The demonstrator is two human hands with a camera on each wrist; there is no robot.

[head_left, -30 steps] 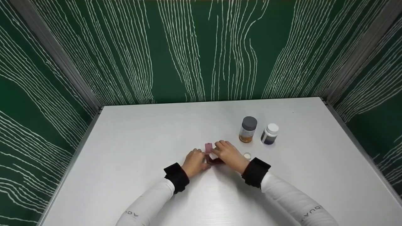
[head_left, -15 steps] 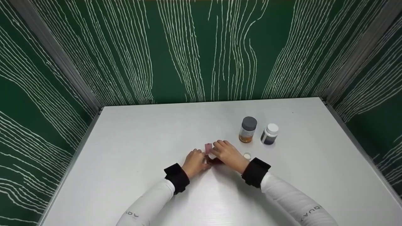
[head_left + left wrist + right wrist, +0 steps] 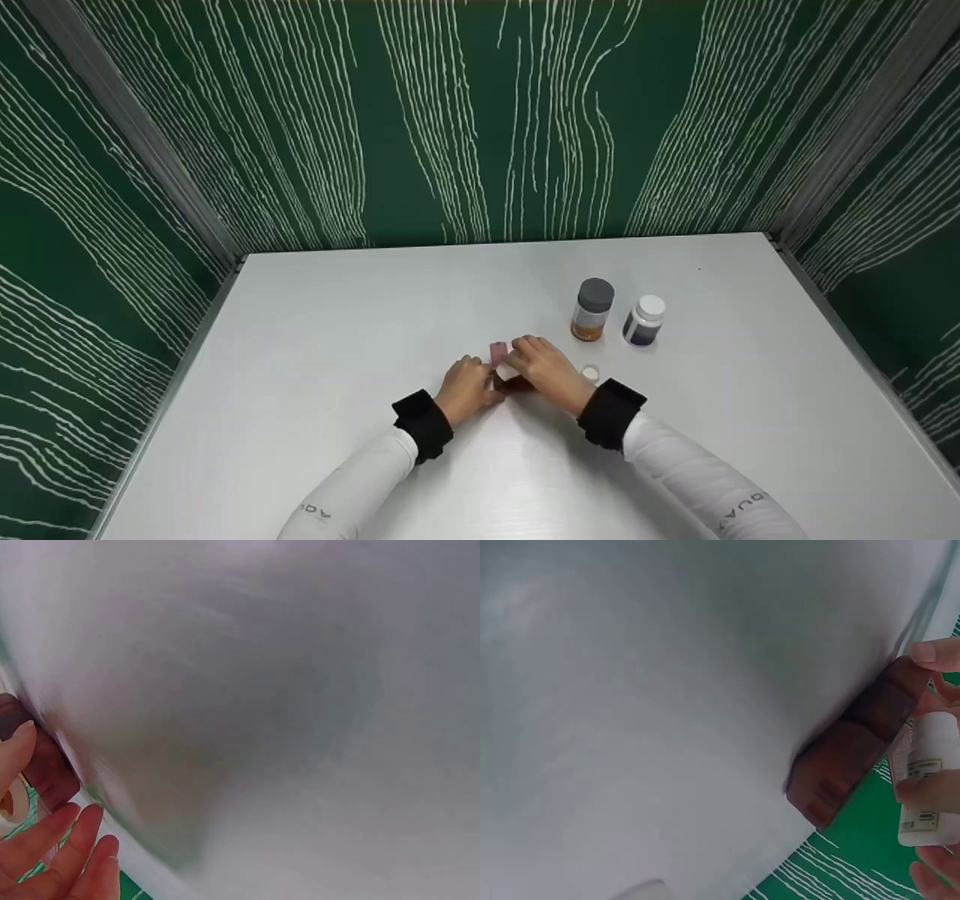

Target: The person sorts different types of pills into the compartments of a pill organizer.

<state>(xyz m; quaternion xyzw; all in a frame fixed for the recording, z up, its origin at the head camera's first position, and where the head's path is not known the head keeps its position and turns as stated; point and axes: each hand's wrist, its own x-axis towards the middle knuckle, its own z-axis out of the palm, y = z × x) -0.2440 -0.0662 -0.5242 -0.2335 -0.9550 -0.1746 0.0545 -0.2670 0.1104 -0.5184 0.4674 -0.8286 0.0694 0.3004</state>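
My left hand (image 3: 465, 386) holds a dark red-brown, see-through pill organizer (image 3: 840, 765) by its end, with the thumb on its side in the left wrist view. From the organizer a pink flap (image 3: 498, 354) stands up between my hands. A small white pill bottle (image 3: 921, 821) with a printed label lies tilted in my right hand (image 3: 553, 373), gripped between thumb and fingers. Its round mouth (image 3: 13, 802) is uncapped, with something yellowish inside, and faces the left hand beside the organizer. In the head view the right hand covers most of this bottle.
A small white cap (image 3: 591, 373) lies just right of the right hand. Behind it stand a clear bottle with a grey lid (image 3: 592, 311) and orange contents, and a white bottle with a dark label (image 3: 643, 322). Green, white-lined panels (image 3: 495, 120) enclose the white table (image 3: 337, 315).
Both hands stay in nearly the same place. Only the right fingertips shift a little beside the pink flap.
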